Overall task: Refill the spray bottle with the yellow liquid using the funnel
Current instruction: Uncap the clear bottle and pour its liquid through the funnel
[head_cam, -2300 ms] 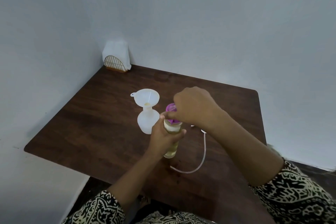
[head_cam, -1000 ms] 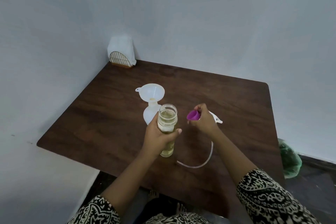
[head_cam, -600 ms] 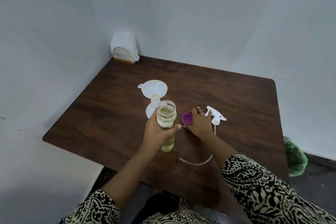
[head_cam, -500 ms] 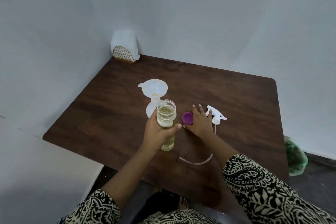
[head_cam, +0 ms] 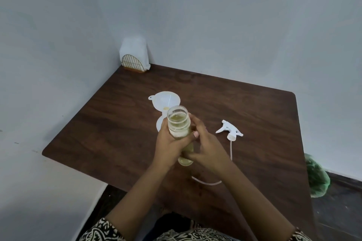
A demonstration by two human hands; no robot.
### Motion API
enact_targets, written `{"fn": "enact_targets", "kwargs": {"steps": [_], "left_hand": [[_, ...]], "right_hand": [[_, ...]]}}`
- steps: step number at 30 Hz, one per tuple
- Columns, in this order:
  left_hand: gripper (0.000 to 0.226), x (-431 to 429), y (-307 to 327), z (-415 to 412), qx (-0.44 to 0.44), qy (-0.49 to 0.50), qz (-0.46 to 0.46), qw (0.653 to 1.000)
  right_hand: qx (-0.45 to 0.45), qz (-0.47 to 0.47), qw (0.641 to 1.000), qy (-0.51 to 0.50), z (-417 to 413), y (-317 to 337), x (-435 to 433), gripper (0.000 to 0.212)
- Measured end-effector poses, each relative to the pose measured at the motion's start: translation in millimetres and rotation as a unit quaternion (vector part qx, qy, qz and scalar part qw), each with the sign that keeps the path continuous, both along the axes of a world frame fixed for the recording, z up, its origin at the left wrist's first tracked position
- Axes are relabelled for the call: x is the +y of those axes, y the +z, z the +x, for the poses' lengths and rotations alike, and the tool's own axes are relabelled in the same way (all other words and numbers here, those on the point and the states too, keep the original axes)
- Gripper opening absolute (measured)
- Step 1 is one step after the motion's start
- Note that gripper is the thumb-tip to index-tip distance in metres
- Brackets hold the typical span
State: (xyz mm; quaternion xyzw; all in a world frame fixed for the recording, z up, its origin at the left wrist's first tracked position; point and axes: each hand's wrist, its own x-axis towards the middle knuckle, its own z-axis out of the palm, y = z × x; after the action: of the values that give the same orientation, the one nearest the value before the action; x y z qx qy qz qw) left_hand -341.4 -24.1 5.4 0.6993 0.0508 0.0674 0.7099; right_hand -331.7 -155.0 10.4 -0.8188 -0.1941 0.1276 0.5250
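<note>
A clear, uncapped bottle of yellow liquid (head_cam: 179,121) is held upright just above the table in both hands. My left hand (head_cam: 169,146) wraps its middle from the left, and my right hand (head_cam: 210,149) closes on its lower part from the right. Behind it stands the white spray bottle (head_cam: 160,126), mostly hidden, with a white funnel (head_cam: 164,100) seated in its neck. The white spray trigger head (head_cam: 230,131) lies on the table to the right, its thin tube (head_cam: 231,148) curling back toward me. The purple cap is hidden from view.
The dark wooden table (head_cam: 117,133) sits in a wall corner, its left and near edges close by. A white napkin holder (head_cam: 135,55) stands at the far left corner. A green bag (head_cam: 317,178) lies on the floor to the right.
My right hand left the purple cap on the table and came onto the bottle beside my left hand. The bottle has been lifted slightly.
</note>
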Motion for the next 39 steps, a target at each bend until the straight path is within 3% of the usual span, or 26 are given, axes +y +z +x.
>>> {"fn": "enact_targets", "kwargs": {"steps": [6, 11, 13, 16, 18, 22, 39], "left_hand": [[0.059, -0.2, 13.4, 5.6, 0.003, -0.036, -0.065, 0.997], [0.072, 9.0, 22.3, 7.3, 0.023, -0.099, -0.025, 0.995], [0.078, 22.1, 26.1, 9.9, 0.006, -0.058, -0.008, 0.998], [0.042, 47.9, 28.5, 24.5, 0.000, 0.121, -0.025, 0.992], [0.031, 65.8, 25.8, 41.6, 0.061, 0.181, -0.003, 0.982], [0.030, 84.4, 17.2, 73.0, 0.178, 0.147, 0.058, 0.971], [0.004, 100.9, 22.9, 99.0, 0.231, 0.096, 0.046, 0.967]], "right_hand": [[-0.025, 0.030, 0.997, -0.072, 6.1, 6.1, 8.4, 0.073], [-0.053, 0.025, 0.994, -0.089, 10.3, 9.4, 2.2, 0.066], [-0.061, 0.019, 0.993, -0.101, 11.3, 11.8, -1.0, 0.065], [-0.051, 0.003, 0.992, -0.116, 19.2, 10.2, -6.9, 0.067], [-0.050, -0.013, 0.991, -0.122, 26.2, 9.0, -10.4, 0.070], [-0.070, -0.053, 0.986, -0.139, 38.6, 10.1, -10.0, 0.069], [-0.114, -0.234, 0.959, -0.115, 64.1, 1.4, -7.7, 0.072]]}}
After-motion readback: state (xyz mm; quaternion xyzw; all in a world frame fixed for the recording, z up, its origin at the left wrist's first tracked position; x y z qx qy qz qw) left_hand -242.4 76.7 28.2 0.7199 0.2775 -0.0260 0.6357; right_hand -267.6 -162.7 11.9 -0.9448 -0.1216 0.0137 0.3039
